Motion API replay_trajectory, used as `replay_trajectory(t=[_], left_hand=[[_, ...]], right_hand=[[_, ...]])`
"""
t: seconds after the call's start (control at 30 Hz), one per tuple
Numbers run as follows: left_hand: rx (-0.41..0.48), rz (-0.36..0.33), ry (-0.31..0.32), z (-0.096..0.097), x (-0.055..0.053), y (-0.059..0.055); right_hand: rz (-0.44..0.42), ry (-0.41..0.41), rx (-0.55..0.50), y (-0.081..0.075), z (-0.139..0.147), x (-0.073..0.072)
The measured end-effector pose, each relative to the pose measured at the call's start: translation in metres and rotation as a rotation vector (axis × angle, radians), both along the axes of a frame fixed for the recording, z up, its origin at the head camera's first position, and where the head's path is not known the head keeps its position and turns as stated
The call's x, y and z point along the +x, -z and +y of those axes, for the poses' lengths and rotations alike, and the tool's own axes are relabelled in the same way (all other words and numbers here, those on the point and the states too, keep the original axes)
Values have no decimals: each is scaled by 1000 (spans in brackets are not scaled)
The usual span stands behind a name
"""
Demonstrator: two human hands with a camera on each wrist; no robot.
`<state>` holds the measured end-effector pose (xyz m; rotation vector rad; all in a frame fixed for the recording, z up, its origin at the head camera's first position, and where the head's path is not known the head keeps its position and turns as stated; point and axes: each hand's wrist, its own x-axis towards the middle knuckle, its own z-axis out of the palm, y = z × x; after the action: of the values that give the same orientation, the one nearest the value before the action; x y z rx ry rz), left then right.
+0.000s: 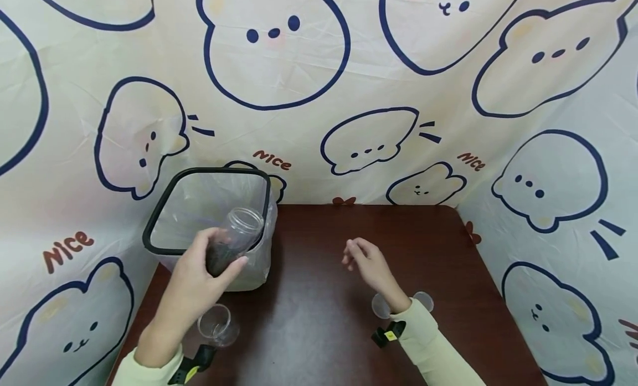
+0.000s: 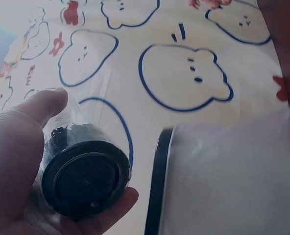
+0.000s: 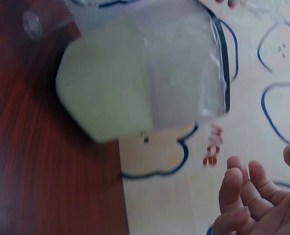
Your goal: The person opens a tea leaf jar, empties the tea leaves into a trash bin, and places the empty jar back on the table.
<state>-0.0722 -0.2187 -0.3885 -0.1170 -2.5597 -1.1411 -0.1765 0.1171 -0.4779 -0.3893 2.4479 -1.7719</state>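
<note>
My left hand (image 1: 194, 283) grips a clear plastic jar (image 1: 244, 225) with dark material in its lower part. The jar is tilted above the near right rim of a lined waste bin (image 1: 154, 214), its mouth pointing away from me. In the left wrist view, the jar's round base (image 2: 86, 178) faces the camera, with thumb and fingers around its side. My right hand (image 1: 368, 261) hovers over the table, fingers loosely curled and holding nothing. The right wrist view shows those fingers (image 3: 230, 188) apart from the pale bin (image 3: 103, 83).
Another clear jar (image 1: 215, 324) lies on the brown table (image 1: 309, 319) beside my left wrist. Clear round pieces (image 1: 381, 307), perhaps lids or cups, sit partly hidden by my right forearm. A cartoon-printed sheet (image 1: 309, 131) encloses the table's back and sides.
</note>
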Motion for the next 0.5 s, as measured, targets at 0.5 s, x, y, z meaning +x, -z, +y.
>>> replay_trajectory(t=[0.5], left_hand=[[-94,5,-168,-45,2,-12]], right_hand=[[0,-259,31,-41,-81,-11]])
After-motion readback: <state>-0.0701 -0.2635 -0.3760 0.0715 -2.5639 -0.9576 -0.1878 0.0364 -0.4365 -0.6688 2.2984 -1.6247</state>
